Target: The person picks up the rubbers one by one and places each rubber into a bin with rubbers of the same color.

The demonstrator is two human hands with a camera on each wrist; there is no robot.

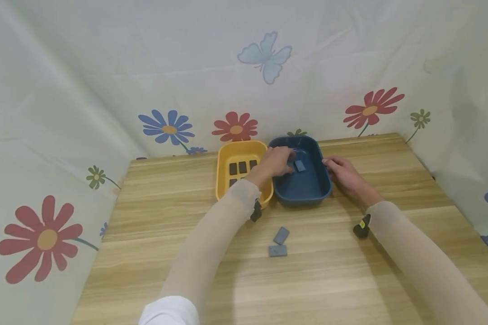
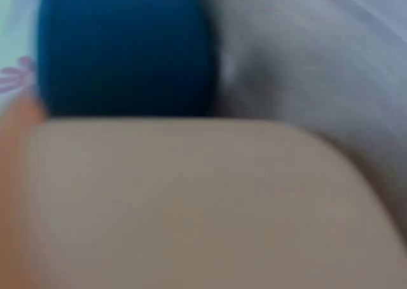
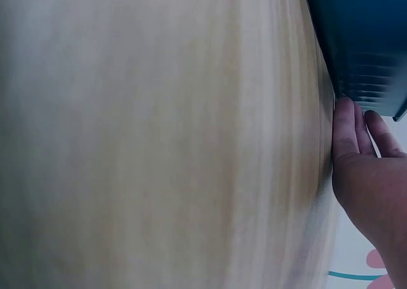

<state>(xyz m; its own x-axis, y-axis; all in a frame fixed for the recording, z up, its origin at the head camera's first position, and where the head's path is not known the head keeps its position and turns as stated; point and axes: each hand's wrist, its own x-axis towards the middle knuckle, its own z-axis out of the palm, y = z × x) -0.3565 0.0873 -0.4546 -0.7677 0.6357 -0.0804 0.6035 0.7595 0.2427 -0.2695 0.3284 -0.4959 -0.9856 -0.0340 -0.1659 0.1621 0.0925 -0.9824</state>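
My left hand point(image 1: 275, 161) reaches over the yellow tray point(image 1: 218, 180) into the blue tray point(image 1: 301, 193). Its thumb and fingers are apart, just left of a small grey-blue rectangular tile point(image 1: 300, 166) on the blue tray's floor. My right hand point(image 1: 347, 177) holds the blue tray's right rim, thumb side at the edge. In the right wrist view, the other fingers point(image 3: 344, 127) of that hand lie against the tray's outer wall. Several dark rectangular tiles point(image 1: 242, 167) sit in rows in the yellow tray, partly covered by my left arm. The left wrist view is blurred.
Two grey-blue tiles, one slanted point(image 1: 281, 235) and one lying crosswise point(image 1: 278, 251), are on the wooden table point(image 1: 166, 216) in front of the trays. Behind the trays hangs a white curtain point(image 1: 187, 67) with printed flowers. The trays stand side by side near the table's back edge.
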